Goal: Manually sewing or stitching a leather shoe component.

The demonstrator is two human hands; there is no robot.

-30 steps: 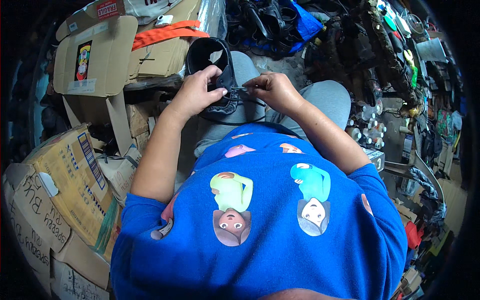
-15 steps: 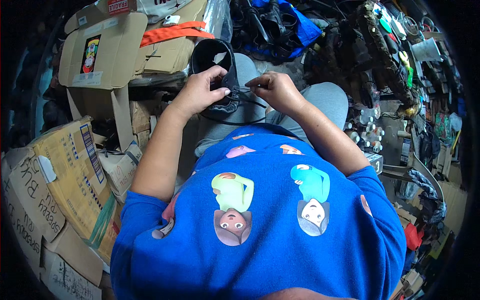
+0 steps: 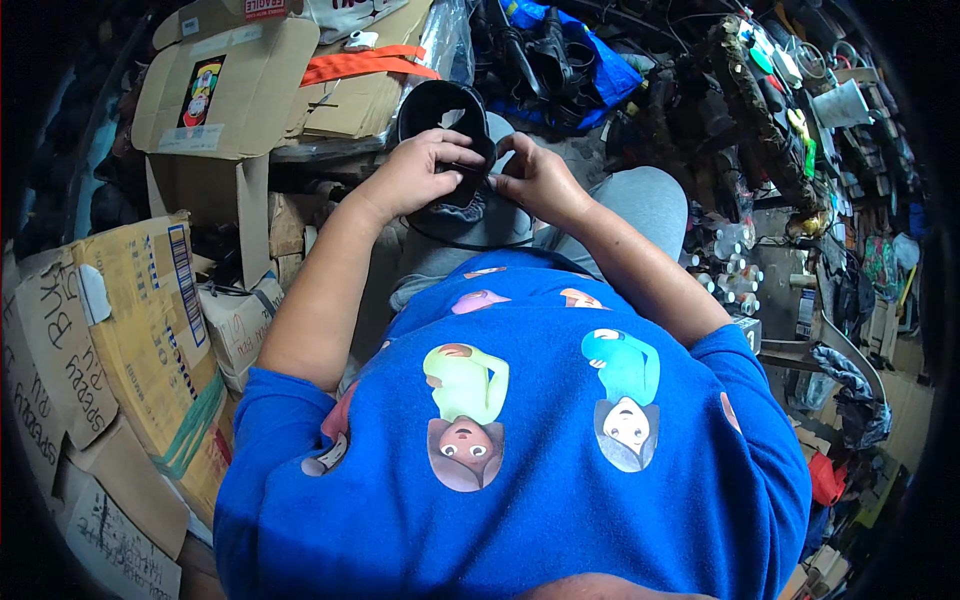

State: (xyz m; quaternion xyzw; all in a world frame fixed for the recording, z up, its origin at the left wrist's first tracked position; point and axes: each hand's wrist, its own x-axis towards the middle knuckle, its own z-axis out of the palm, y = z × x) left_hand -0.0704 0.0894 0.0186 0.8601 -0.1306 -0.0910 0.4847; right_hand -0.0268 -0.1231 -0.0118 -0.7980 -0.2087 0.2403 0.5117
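Note:
A black lace-up shoe (image 3: 425,112) rests on my lap, its opening turned toward the far side and a pale patch showing inside. My left hand (image 3: 425,172) grips the shoe's upper, fingers reaching over the edge of the opening and thumb bent below. At the shoe's right edge, beside the eyelets, my right hand (image 3: 543,182) pinches the black shoelace with thumb and forefinger; the exact spot is partly hidden by the fingers. A loose length of shoelace (image 3: 490,247) curves below the shoe across my grey trousers (image 3: 645,205).
Cardboard boxes (image 3: 150,320) crowd the left side, with flattened cardboard (image 3: 375,105) and an orange strap (image 3: 365,64) beyond. Black footwear (image 3: 545,55) lies on a blue sheet (image 3: 610,75) ahead. Small capped bottles (image 3: 735,270) and a cluttered rack (image 3: 770,130) stand at the right.
My right hand has come in from the right, closer to the shoe's edge. My left fingers have shifted further over the opening, and the shoe has turned and moved slightly right.

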